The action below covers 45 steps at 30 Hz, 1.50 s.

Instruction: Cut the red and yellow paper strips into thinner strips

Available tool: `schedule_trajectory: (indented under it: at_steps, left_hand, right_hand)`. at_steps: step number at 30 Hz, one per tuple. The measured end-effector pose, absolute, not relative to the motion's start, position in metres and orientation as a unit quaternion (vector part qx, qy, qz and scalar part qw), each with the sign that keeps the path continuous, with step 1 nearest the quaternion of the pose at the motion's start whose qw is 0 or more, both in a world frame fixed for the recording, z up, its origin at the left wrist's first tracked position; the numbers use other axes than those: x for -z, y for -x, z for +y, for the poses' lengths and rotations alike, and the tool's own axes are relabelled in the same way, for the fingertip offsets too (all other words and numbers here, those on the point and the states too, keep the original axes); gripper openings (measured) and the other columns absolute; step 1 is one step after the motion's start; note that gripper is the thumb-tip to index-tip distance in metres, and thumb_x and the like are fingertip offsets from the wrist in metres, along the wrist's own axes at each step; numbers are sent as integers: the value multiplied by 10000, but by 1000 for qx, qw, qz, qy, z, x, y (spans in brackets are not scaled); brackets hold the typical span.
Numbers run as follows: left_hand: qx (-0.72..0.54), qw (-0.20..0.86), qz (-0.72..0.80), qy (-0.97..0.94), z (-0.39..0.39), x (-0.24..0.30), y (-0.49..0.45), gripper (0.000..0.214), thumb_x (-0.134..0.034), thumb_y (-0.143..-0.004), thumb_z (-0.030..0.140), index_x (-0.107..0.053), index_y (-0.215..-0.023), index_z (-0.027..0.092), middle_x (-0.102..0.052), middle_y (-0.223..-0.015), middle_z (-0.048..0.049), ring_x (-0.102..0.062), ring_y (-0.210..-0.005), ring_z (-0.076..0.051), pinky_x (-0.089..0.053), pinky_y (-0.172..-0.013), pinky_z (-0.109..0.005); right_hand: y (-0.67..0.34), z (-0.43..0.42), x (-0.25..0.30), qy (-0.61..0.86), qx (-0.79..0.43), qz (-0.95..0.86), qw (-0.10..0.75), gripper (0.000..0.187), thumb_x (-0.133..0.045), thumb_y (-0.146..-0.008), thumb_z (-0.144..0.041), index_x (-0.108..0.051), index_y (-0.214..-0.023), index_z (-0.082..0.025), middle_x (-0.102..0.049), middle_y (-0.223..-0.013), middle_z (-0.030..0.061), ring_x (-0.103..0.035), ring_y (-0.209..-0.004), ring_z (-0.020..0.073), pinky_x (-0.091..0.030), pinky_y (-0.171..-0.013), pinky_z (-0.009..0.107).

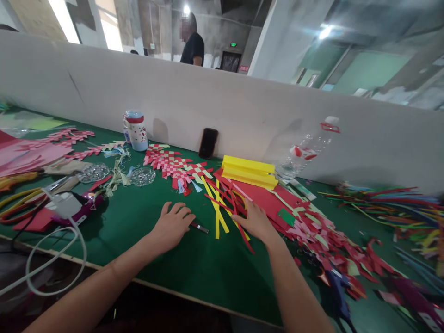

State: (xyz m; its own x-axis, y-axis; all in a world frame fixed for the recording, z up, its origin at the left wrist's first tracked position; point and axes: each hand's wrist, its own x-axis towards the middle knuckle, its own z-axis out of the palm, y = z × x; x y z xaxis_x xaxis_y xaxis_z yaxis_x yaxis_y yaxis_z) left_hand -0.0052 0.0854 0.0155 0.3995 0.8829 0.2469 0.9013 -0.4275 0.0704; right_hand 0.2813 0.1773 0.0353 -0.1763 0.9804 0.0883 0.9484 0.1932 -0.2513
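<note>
My left hand (175,224) lies on the green tabletop with its fingers apart. A small, slim tool (200,228) with a metallic end pokes out beside its thumb; the rest is hidden. My right hand (257,221) rests at the loose red paper strips (239,196), thumb and forefinger apart with strips between them. Yellow paper strips (217,212) lie crossed between my hands. Beyond the right hand sit a folded yellow paper (248,171) and red paper sheets (274,196). Woven red, pink and pale-green paper pieces (173,165) lie beyond my left hand.
A phone (208,143) and a cup (138,133) stand by the white partition (166,92), with a plastic bottle (305,152) farther right. Scissors (26,201), a white cable (83,249) and a purple glue gun (83,208) are left. Paper scraps (322,231) spread right. Someone (194,44) is behind the partition.
</note>
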Motion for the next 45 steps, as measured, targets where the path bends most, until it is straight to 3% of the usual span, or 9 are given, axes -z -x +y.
schedule_trajectory:
  at_steps: [4, 8, 12, 18, 21, 24, 29, 38, 45]
  left_hand:
    - [125, 31, -528, 840, 94, -11, 2, 182, -545, -886, 146, -642, -1003, 246, -621, -1089, -51, -497, -1150, -245, -243, -1035, -501]
    - [128, 26, -523, 842, 107, -11, -1, 231, -485, -886, 89, -643, -942, 248, -606, -1060, -45, -499, -1118, -233, -240, -1025, -502]
    - [131, 21, -519, 844, 118, -13, -5, 317, -456, -853, 35, -640, -979, 260, -597, -1096, -45, -495, -1127, -233, -226, -1029, -504]
    - [137, 5, -526, 839, 122, -21, -20, 261, -473, -889, 130, -635, -1054, 251, -606, -1126, -60, -502, -1116, -241, -255, -1005, -482]
    - [136, -5, -536, 833, 126, -26, -32, 196, -469, -936, 250, -647, -1016, 235, -623, -1066, -62, -511, -1085, -255, -269, -989, -494]
    - [129, -11, -535, 835, 133, -29, -47, 217, -494, -930, 276, -632, -1095, 246, -623, -1074, -67, -500, -1092, -270, -273, -977, -505]
    - [104, -30, -490, 865, 146, -28, -69, 305, -568, -866, 187, -636, -1142, 297, -597, -1113, -69, -491, -1093, -275, -317, -930, -473]
    - [122, -55, -431, 892, 158, -26, -74, 125, -561, -874, 185, -670, -837, 236, -575, -1099, -58, -479, -1108, -252, -381, -898, -397]
    - [218, -93, -379, 895, 146, -26, -56, 240, -387, -951, 150, -617, -947, 221, -610, -1142, -43, -589, -1036, -161, -481, -812, -254]
  right_hand:
    - [-285, 171, -22, 668, -70, -734, 102, 673, -648, -790, -355, -436, -1372, -94, -600, -1259, 235, -591, -1137, 348, -443, -906, 445]
    - [-289, 168, -17, 676, -93, -721, 118, 488, -602, -809, -250, -529, -1281, -151, -702, -1054, 149, -677, -949, 284, -487, -772, 369]
    - [-295, 170, -16, 670, -119, -713, 168, 294, -516, -866, -274, -642, -1123, -204, -719, -1021, 94, -682, -925, 239, -489, -767, 337]
    - [-305, 192, -16, 680, -163, -671, 248, 455, -393, -923, -340, -546, -1297, -130, -735, -857, 81, -687, -682, 200, -519, -660, 320]
    - [-308, 200, -14, 675, -157, -669, 268, 490, -456, -902, -401, -539, -1303, -133, -719, -1017, 126, -689, -863, 233, -518, -771, 354]
    - [-313, 200, -10, 667, -139, -675, 284, 537, -551, -843, -454, -556, -1282, -146, -647, -1209, 155, -617, -1087, 270, -477, -905, 398]
    - [-329, 189, -9, 671, -103, -661, 320, 475, -505, -845, -392, -596, -1226, -124, -633, -1200, 174, -572, -1136, 287, -422, -980, 458]
    - [-338, 179, -21, 666, -69, -631, 393, 460, -420, -856, -432, -674, -1099, -135, -686, -1045, 148, -621, -896, 244, -482, -820, 389]
    - [-320, 171, -27, 627, -57, -649, 426, 426, -433, -877, -458, -706, -1028, -169, -699, -1012, 120, -626, -862, 229, -490, -782, 358]
